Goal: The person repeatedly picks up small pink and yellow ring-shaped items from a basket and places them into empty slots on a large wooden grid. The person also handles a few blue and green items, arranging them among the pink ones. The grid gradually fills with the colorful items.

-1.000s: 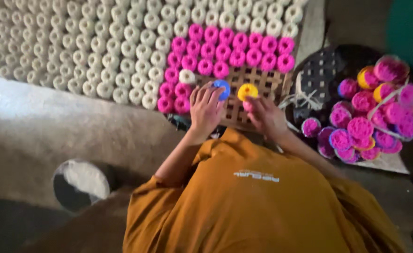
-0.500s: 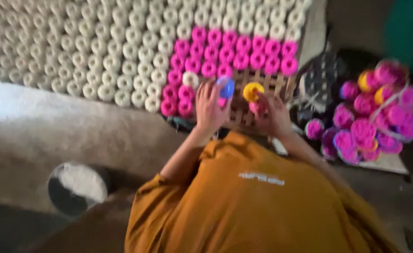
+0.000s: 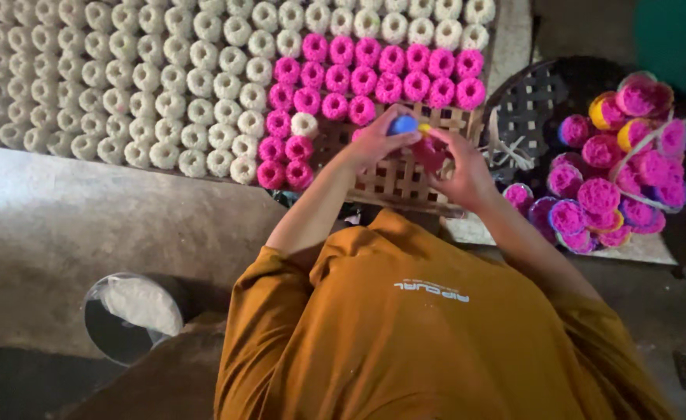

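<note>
A small blue mould (image 3: pixel 403 124) sits pinched in my left hand (image 3: pixel 374 144), centre frame, above the woven tray (image 3: pixel 405 175). My right hand (image 3: pixel 456 167) clasps a pink piece (image 3: pixel 428 152). White and pink rosettes (image 3: pixel 374 70) fill the tray; the concrete floor (image 3: pixel 63 218) lies lower left.

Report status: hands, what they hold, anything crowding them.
Left hand shut on blue cup. Right hand grips pink piece, both over woven tray. Pink cakes crowd the tray; basket at right.

right hand (image 3: pixel 458 169): grip hidden | white pieces (image 3: pixel 125 85): cut by left edge | bowl (image 3: pixel 133 315): contents unclear
</note>
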